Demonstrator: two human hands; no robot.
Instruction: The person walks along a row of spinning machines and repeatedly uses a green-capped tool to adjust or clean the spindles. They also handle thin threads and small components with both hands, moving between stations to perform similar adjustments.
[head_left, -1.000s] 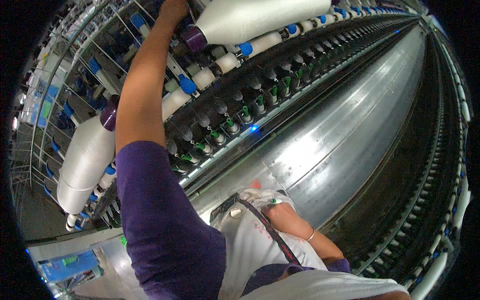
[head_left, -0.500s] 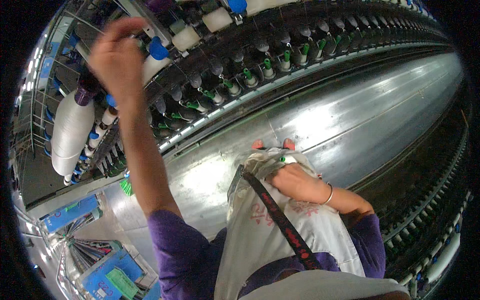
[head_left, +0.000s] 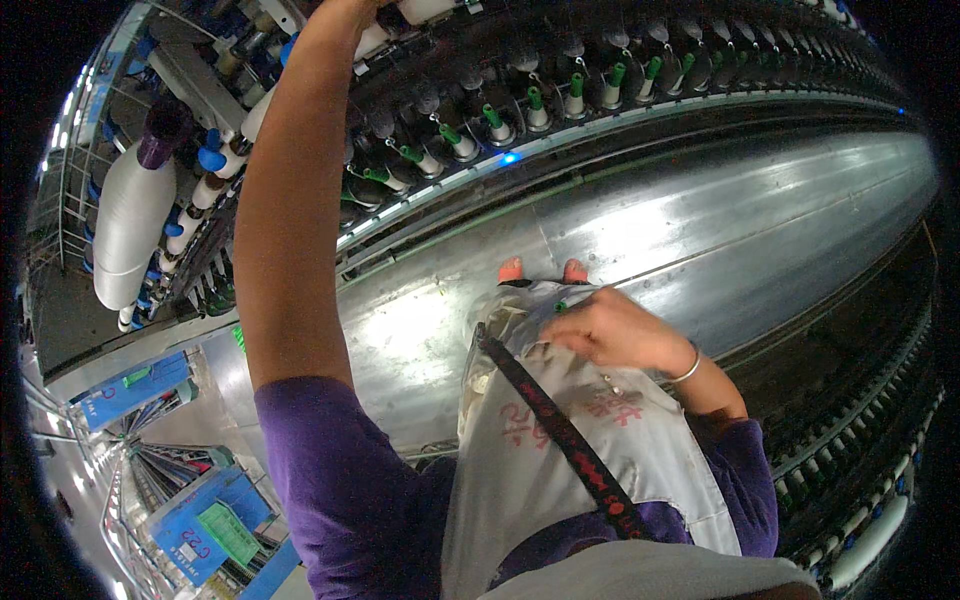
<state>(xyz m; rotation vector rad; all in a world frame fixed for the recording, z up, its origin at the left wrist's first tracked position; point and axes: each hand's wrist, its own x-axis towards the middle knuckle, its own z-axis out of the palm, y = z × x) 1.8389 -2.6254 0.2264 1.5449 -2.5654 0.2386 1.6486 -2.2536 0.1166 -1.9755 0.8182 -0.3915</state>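
Observation:
My left arm stretches up past the front of the spinning machine. Its hand is cut off by the top edge, so its fingers and anything in them are hidden. My right hand (head_left: 612,330) is over the front of my white apron (head_left: 530,430), fingers curled in and slightly blurred. Whatever may be between them is hidden. Just beyond its fingertips a small green tube end (head_left: 560,308) shows at the apron's fold. Left of my raised arm hangs a large white roving bobbin (head_left: 135,230) with a purple top.
A row of spindles with green-tipped bobbins (head_left: 535,105) runs along the machine, below blue and white parts. Another machine (head_left: 850,420) stands to the right, across a shiny metal floor (head_left: 640,250). Blue panels (head_left: 205,520) are at lower left. My feet (head_left: 511,269) show below the apron.
My left arm has reached further up and right, taking the hand out of the top of the picture. My right hand has lifted slightly away from the apron, to the right.

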